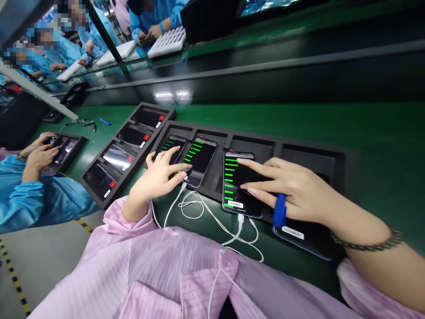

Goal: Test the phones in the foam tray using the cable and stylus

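Fingers spread, my left hand (162,172) hovers over or touches the smartphone (200,159) and partly covers another smartphone (172,144) beside it. My right hand (285,184) has its fingers stretched across a third smartphone (244,195), whose screen shows green lines; whether the fingertips press the glass I cannot tell. A blue band sits on one right finger. A darker smartphone (307,241) lies partly under my right hand and wrist. These phones rest on or in a black compartment tray (279,148). A white charging cable (241,226) is plugged into the third phone.
Another black tray (128,170) holding several dark phones stands to the left. Further left, a co-worker's hands (41,153) work over a smaller tray (79,144). White cables (199,208) loop along the near table edge. A blue pen (105,121) lies behind. Several people sit across the line.
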The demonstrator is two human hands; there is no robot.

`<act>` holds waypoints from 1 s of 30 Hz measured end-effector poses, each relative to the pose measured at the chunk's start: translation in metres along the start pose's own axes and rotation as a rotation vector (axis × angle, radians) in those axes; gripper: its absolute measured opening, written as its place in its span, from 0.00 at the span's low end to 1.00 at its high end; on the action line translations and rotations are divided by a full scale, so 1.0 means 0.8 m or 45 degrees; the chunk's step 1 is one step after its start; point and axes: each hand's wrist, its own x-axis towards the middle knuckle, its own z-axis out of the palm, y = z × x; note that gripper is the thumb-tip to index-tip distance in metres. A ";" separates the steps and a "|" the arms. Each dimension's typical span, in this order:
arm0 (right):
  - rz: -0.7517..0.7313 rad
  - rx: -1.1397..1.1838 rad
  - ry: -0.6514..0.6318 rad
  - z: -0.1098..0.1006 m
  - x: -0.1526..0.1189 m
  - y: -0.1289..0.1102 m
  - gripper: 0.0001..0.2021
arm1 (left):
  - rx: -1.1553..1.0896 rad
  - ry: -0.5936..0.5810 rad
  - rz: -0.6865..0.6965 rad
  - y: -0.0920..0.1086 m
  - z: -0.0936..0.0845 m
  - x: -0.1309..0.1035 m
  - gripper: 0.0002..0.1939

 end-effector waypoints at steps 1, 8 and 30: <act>-0.015 0.014 -0.023 0.003 0.000 0.001 0.19 | 0.012 -0.031 -0.005 0.004 0.003 0.000 0.24; 0.376 -0.314 0.016 0.010 -0.001 0.013 0.22 | 0.065 0.109 -0.177 -0.005 0.022 0.032 0.26; 0.107 -0.029 -0.104 0.010 0.007 -0.016 0.19 | -0.241 0.685 -0.123 -0.124 0.038 0.007 0.40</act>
